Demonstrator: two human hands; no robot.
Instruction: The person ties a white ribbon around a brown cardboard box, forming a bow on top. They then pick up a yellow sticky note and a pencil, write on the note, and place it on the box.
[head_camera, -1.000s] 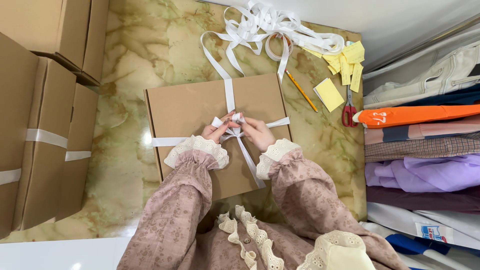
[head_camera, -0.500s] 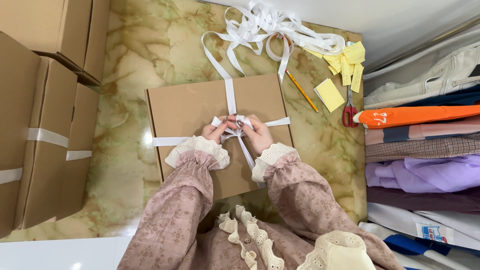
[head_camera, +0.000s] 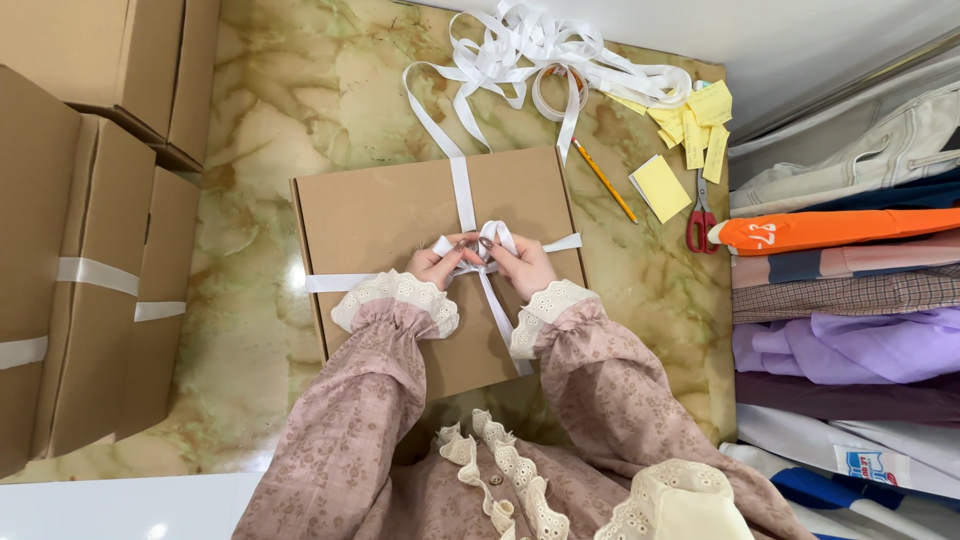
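Note:
A flat brown cardboard box (head_camera: 380, 215) lies on the marble floor, wrapped crosswise with white ribbon (head_camera: 462, 190). Both hands meet at the box's middle over the ribbon crossing. My left hand (head_camera: 436, 264) pinches a ribbon loop on the left side of the knot. My right hand (head_camera: 520, 262) grips the loop and strand on the right. A loose ribbon tail (head_camera: 497, 310) trails down between my wrists. Lace-cuffed pink floral sleeves cover both arms.
More brown boxes (head_camera: 90, 250), some banded with white ribbon, stack at the left. A tangle of white ribbon (head_camera: 530, 45) and a tape roll (head_camera: 560, 92) lie beyond the box. A pencil (head_camera: 604, 180), yellow notes (head_camera: 662, 186) and red-handled scissors (head_camera: 702, 220) sit right. Folded clothes (head_camera: 850, 300) pile at the far right.
The hands have drawn slightly closer together on the ribbon knot, and the loop above the fingers stands up more. The box has not moved.

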